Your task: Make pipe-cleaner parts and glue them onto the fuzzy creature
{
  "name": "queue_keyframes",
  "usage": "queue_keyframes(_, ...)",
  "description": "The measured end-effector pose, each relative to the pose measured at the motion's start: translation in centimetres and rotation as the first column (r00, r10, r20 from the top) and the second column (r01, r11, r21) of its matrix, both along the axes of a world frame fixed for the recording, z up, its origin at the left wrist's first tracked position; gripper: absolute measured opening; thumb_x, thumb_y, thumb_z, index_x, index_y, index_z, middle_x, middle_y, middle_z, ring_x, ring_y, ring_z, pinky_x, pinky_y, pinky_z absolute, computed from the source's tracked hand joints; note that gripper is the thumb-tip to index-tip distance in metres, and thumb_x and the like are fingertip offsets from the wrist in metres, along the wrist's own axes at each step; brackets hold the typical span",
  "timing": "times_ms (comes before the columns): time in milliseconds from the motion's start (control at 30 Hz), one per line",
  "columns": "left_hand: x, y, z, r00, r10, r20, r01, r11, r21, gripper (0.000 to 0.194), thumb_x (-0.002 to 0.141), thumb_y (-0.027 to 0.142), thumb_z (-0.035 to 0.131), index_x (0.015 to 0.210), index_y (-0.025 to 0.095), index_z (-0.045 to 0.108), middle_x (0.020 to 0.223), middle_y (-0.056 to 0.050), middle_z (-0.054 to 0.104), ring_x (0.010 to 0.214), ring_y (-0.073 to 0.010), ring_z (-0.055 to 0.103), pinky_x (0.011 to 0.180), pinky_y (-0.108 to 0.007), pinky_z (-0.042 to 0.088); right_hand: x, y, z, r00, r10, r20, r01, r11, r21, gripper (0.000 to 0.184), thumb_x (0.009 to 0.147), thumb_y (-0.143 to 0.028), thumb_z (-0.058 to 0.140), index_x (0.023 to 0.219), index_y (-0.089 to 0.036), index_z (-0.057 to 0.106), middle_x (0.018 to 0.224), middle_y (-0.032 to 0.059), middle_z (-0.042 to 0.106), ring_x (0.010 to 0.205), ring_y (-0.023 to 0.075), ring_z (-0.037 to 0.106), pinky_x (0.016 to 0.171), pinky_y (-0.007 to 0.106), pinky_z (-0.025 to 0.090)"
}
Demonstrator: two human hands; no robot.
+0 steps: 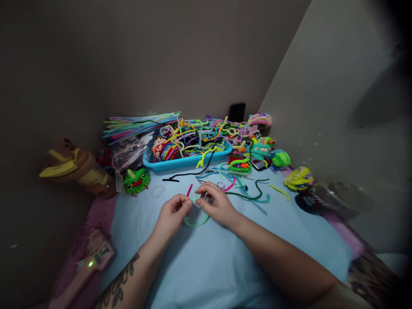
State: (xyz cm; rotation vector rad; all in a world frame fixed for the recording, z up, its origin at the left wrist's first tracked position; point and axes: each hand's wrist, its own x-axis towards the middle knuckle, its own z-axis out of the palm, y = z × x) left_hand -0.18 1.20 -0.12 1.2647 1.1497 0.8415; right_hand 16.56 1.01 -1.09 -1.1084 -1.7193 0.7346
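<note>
My left hand (174, 211) pinches a light green pipe cleaner (197, 225) between thumb and fingertips. Below the fingers the pipe cleaner hangs in a loop, and a short stretch of it shows between both hands. My right hand (218, 203) is curled opposite, its thumb and fingertips closed in around the same pipe cleaner; exactly where they grip is partly hidden. Just beyond the left fingertips lies a short pink piece (189, 190). Dark green and blue pipe cleaners (246, 196) lie loose right beside my right hand.
A blue tray (180, 164) piled with colourful pipe cleaners stands at the back. Left of it are a bundle of straight ones (141, 124) and a green frog-like figure (137, 181). Several fuzzy pieces (298, 178) line the right. A brown-yellow cup (80, 167) and a pink device (93, 262) are at left.
</note>
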Motion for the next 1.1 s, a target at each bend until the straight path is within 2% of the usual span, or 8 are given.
queue_keyframes(200,0.3,-0.3,0.6,0.999,-0.036,0.035,0.037,0.999,-0.031,0.028,0.072,0.042,0.062,0.064,0.016,0.055,0.054,0.004,0.047,0.053,-0.0098,0.040,0.052,-0.022,0.029,-0.2,-0.3,-0.1,0.998,0.045,0.038,-0.046,0.998,0.032,0.011,0.081,-0.014,0.056,0.075,-0.020,0.063,0.070,0.0018,0.062,0.069,0.0153,0.057,0.067,0.028,0.044)
queue_keyframes(400,0.2,-0.3,0.9,0.992,-0.066,0.110,0.080,0.988,-0.135,0.028,0.070,0.038,0.063,0.059,0.015,0.052,0.050,0.005,0.045,0.049,-0.0085,0.036,0.050,-0.022,0.026,0.1,-0.3,-0.1,0.986,0.100,0.137,-0.119,0.983,0.141,0.012,0.082,-0.012,0.054,0.078,-0.020,0.063,0.073,0.0036,0.064,0.073,0.0169,0.058,0.070,0.031,0.044)
queue_keyframes(533,0.1,-0.4,0.6,0.977,-0.087,0.194,0.135,0.959,-0.250,0.021,0.067,0.031,0.062,0.058,0.015,0.051,0.048,0.005,0.044,0.046,-0.0078,0.036,0.047,-0.021,0.025,0.5,-0.3,0.0,0.952,0.083,0.294,-0.171,0.942,0.289,0.015,0.084,-0.009,0.051,0.080,-0.019,0.062,0.074,0.0043,0.066,0.074,0.0175,0.055,0.074,0.032,0.042)
queue_keyframes(667,0.3,-0.3,0.5,0.988,-0.065,0.138,0.103,0.953,-0.286,0.017,0.062,0.025,0.059,0.053,0.016,0.048,0.044,0.006,0.040,0.042,-0.0066,0.032,0.043,-0.021,0.023,0.5,-0.6,0.2,0.887,0.016,0.461,-0.221,0.892,0.395,0.020,0.084,-0.007,0.048,0.083,-0.020,0.063,0.075,0.0041,0.066,0.073,0.0174,0.052,0.067,0.031,0.040)
queue_keyframes(767,0.3,-0.3,0.4,0.994,-0.049,0.095,0.076,0.951,-0.301,0.017,0.059,0.023,0.059,0.050,0.017,0.047,0.042,0.007,0.038,0.040,-0.0065,0.031,0.042,-0.021,0.022,0.5,-0.7,0.3,0.858,-0.025,0.512,-0.245,0.858,0.452,0.019,0.084,-0.007,0.048,0.082,-0.019,0.063,0.074,0.0038,0.066,0.071,0.0177,0.051,0.062,0.030,0.039)
queue_keyframes(867,0.2,-0.2,0.6,0.990,-0.056,0.130,0.093,0.950,-0.299,0.018,0.063,0.024,0.060,0.052,0.016,0.049,0.043,0.006,0.041,0.041,-0.0070,0.036,0.043,-0.020,0.026,0.5,-0.4,0.1,0.897,0.018,0.441,-0.218,0.887,0.406,0.016,0.084,-0.009,0.050,0.082,-0.018,0.063,0.075,0.0040,0.066,0.073,0.0172,0.053,0.067,0.030,0.041)
queue_keyframes(1000,0.1,0.0,1.1,0.966,-0.048,0.256,0.132,0.936,-0.326,0.024,0.071,0.037,0.064,0.067,0.014,0.056,0.059,0.002,0.053,0.049,-0.0079,0.044,0.049,-0.021,0.035,0.5,0.1,-0.5,0.973,0.016,0.230,-0.075,0.965,0.250,0.010,0.084,-0.014,0.055,0.080,-0.019,0.063,0.073,0.0029,0.064,0.074,0.0162,0.057,0.074,0.031,0.044)
queue_keyframes(1100,0.1,0.1,1.1,0.975,-0.017,0.221,0.079,0.958,-0.275,0.029,0.072,0.042,0.065,0.080,0.016,0.058,0.065,0.002,0.056,0.051,-0.0083,0.046,0.051,-0.021,0.037,0.4,0.2,-0.8,0.985,0.001,0.172,-0.030,0.986,0.167,0.010,0.082,-0.014,0.057,0.080,-0.019,0.065,0.073,0.0026,0.064,0.074,0.0158,0.059,0.073,0.029,0.045)
